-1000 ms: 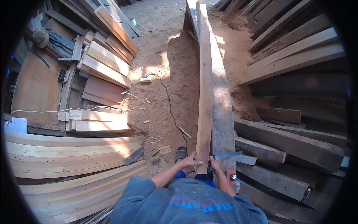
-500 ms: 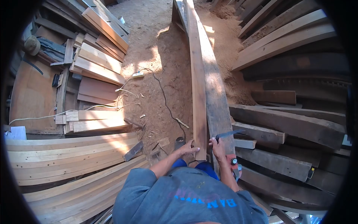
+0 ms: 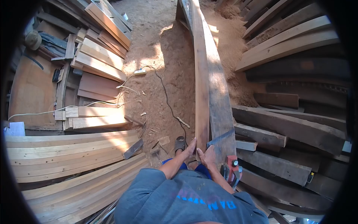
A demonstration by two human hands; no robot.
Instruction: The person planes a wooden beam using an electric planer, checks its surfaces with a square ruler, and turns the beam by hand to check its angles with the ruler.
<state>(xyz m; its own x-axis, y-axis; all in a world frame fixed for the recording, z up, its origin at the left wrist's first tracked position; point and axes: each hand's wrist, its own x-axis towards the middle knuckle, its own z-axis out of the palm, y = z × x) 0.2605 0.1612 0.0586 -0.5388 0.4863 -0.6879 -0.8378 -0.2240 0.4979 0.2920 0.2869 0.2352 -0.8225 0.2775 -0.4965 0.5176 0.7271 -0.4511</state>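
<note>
A long wooden beam (image 3: pixel 202 86) runs away from me beside a wide weathered plank (image 3: pixel 219 89). My left hand (image 3: pixel 191 147) rests against the left side of the beam's near end, its fingers stretched out. At the right of that same end is my right hand (image 3: pixel 207 156), with its thumb on the wood and its fingers extended. A dark flat blade, seemingly a square (image 3: pixel 221 137), lies slanted across the wide plank just beyond my right hand. The undersides of both hands are hidden.
A red power tool (image 3: pixel 234 168) sits at the plank's near right. Stacked boards (image 3: pixel 71 153) line the left, and heavy beams (image 3: pixel 287 125) the right. A dark cord (image 3: pixel 166 95) and a power strip (image 3: pixel 140 72) lie on the sawdust-covered ground, near a sandalled foot (image 3: pixel 180 143).
My right hand has let go of the flat blade and moved left onto the beam's end. The blade now lies on the plank. My left hand has straightened against the beam's side.
</note>
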